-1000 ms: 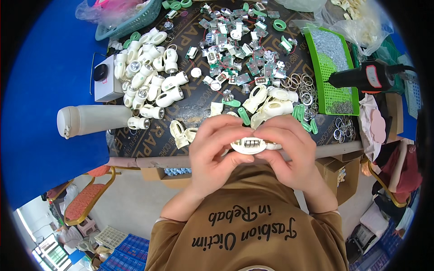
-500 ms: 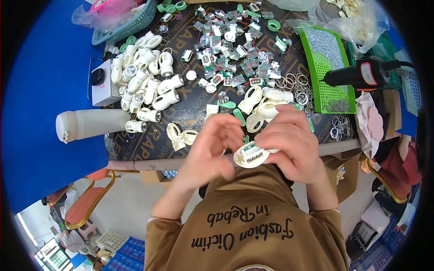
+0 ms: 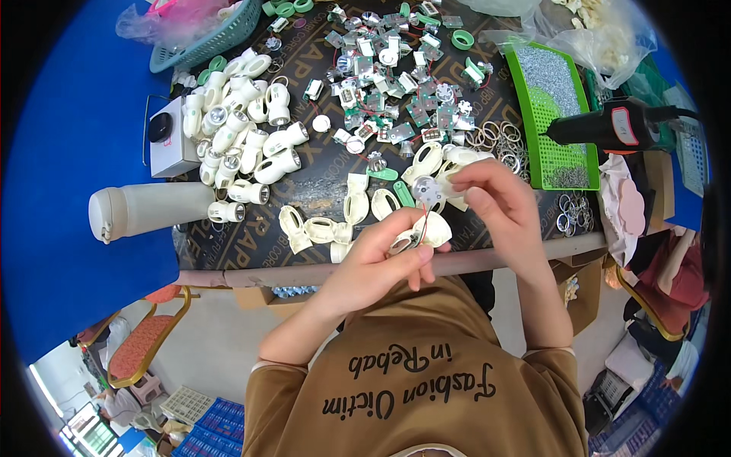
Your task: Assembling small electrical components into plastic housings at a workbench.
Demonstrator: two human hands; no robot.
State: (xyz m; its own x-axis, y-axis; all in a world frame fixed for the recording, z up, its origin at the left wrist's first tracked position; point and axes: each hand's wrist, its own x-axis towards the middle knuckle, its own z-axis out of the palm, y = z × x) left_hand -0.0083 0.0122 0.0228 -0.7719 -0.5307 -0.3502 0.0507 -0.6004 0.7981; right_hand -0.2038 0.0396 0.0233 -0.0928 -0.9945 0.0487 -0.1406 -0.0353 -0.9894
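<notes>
My left hand is closed around a cream flashlight shell half, just over the table's near edge. A thin red wire rises from the shell to a round clear reflector. The fingertips of my right hand are bent around the back of that reflector, and seem to pinch it. Beyond the hands lie more cream shell halves, a green oval piece and a green strip. What sits inside the held shell is mostly hidden by my left fingers.
Cream flashlights are heaped at left, beside a white bottle and a small box. Circuit boards with reflectors cover the far middle. At right are metal rings, a green tray and a black electric screwdriver.
The shell has passed from my right hand to my left, which has closed around it. My right hand has moved slightly up and right, and the reflector now shows at its fingertips.
</notes>
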